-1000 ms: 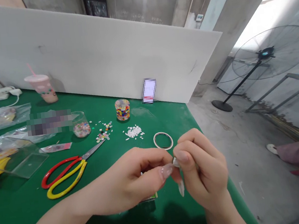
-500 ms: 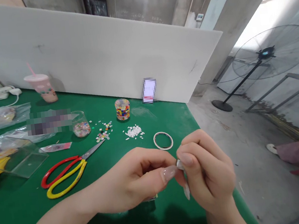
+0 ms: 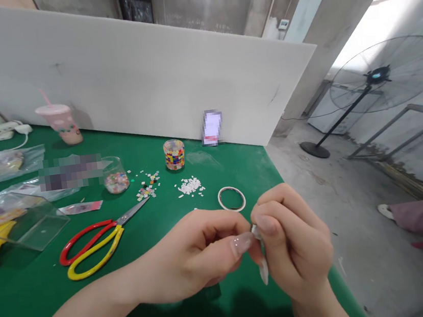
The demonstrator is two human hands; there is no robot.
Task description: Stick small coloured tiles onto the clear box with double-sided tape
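Note:
My left hand (image 3: 211,253) and my right hand (image 3: 292,236) meet above the green table near its right edge. Both are closed, with thumbs and index fingertips pinched together around a small crumpled white piece (image 3: 256,232). Fingers cover most of that piece, so its kind is unclear. Just beyond the fingertips lies a white ring (image 3: 230,188), like a thin roll of tape. A heap of tiny white tiles (image 3: 189,186) is spread farther back. Behind it stands a clear round cup covered in coloured tiles (image 3: 174,156).
Scissors (image 3: 117,222) with red and yellow handles lie left of my hands. Coloured tiles (image 3: 146,191), a glass of beads (image 3: 116,182), a clear box (image 3: 50,224) and a pink drink cup (image 3: 61,125) sit farther left. A phone (image 3: 212,127) leans on the white board (image 3: 140,80).
My hands stay pinched together on the white piece, with only slight finger movement. The whole view has shifted a little; objects on the table lie where they were.

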